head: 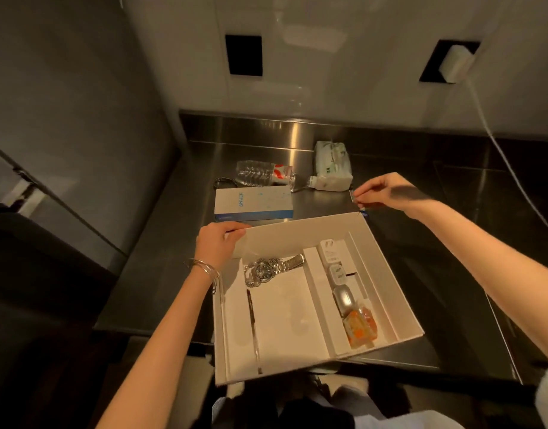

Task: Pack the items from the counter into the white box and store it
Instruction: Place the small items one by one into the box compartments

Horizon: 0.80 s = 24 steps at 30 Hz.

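Left hand (215, 243) grips the white box's (390, 267) far-left corner; right hand (387, 193) pinches a small packet (354, 198) above the desk (328, 140).

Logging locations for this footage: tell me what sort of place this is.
Probably a home kitchen or pantry nook: a stainless steel counter with raised backsplash, glossy white wall panels, and a white charger plugged into a recessed outlet.

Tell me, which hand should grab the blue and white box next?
Probably the left hand. It rests on the white box's far left corner, right beside the blue and white box. The right hand is farther away, pinching something small.
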Tool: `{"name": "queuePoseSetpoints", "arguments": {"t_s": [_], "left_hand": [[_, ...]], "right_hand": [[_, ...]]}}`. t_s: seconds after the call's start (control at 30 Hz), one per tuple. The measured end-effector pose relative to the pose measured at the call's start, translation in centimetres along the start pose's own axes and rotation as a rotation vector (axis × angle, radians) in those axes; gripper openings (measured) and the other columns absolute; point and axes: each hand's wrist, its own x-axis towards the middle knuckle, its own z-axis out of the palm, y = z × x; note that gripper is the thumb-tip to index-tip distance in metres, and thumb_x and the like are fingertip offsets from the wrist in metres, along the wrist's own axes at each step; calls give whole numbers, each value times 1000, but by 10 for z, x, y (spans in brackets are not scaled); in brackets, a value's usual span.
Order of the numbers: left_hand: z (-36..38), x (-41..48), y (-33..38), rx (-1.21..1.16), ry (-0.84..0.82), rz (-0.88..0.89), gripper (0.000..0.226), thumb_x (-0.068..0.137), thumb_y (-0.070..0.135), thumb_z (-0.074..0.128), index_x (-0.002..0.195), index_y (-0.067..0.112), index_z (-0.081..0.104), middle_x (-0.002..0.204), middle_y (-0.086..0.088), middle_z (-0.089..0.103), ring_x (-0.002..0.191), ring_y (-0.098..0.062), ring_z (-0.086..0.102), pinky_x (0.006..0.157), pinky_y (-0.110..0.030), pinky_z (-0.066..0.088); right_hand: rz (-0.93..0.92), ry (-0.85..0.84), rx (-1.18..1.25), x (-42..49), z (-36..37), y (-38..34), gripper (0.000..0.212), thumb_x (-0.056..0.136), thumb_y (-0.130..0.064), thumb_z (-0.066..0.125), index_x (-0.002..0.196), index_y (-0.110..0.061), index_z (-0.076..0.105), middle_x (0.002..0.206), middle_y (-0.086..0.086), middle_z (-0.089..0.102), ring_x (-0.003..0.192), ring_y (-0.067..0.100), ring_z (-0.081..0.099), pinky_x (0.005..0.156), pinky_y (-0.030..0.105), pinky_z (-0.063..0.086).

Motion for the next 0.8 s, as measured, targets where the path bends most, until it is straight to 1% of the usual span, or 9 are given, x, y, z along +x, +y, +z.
{"name": "queuePoseSetpoints", "arguments": {"t_s": [0.2,0.33,0.43,0.53,0.57,0.63,0.7,0.77,0.8], "left_hand": [[8,4,3,2,7,-17,20,88,17,56,104,16,69,103,-6,71,92,-14,60,82,-24,45],[8,4,8,13,1,-34,20,89,16,55,104,15,69,103,-4,70,91,-8,58,78,-13,41],[6,1,12,25,0,-50,21,89,16,54,104,15,69,103,-4,70,89,-7,57,77,-10,39],[4,-1,15,26,-6,-65,21,89,16,54,104,14,69,103,-6,70,88,-6,56,77,-8,39],[4,-1,16,29,-8,-68,21,89,16,54,104,14,68,103,-6,70,89,-7,56,77,-9,40],[4,-1,15,26,-6,-85,21,89,16,54,104,14,68,104,-6,69,90,-8,56,78,-11,41],[5,-2,14,19,-2,-105,21,89,15,54,105,14,68,105,-7,69,93,-10,56,80,-16,44],[5,-1,14,21,2,-102,21,89,15,54,105,14,68,106,-7,69,94,-10,56,83,-22,46],[5,-1,14,19,0,-98,21,89,15,54,105,14,68,106,-7,69,94,-10,56,82,-20,45]], "right_hand": [[-19,-33,-256,55,-16,30,20,83,-6,64,102,-6,70,108,11,67,93,18,60,81,24,46],[-18,-96,-502,81,-15,50,26,87,-14,60,111,-6,65,115,14,62,104,31,59,91,38,47],[0,-111,-466,101,-14,68,26,88,-21,59,110,-8,61,110,15,62,100,34,58,91,46,48],[-68,-261,-470,142,-8,108,37,74,-40,67,103,-17,64,108,20,64,99,38,60,89,53,49],[-107,-277,-529,141,-3,107,38,76,-38,65,107,-17,62,111,22,62,102,40,59,92,54,47],[-61,-278,-553,124,6,93,31,90,-20,53,120,-13,57,122,21,58,111,39,54,96,49,43],[-122,-182,-719,116,8,85,38,92,-6,46,129,-14,53,132,17,53,120,36,50,100,43,42],[-151,-206,-740,114,6,85,39,91,-2,45,126,-14,55,132,18,53,120,36,49,100,42,41],[-181,-211,-749,113,4,84,36,91,-1,45,123,-12,57,129,19,55,119,36,50,99,42,41]]}}
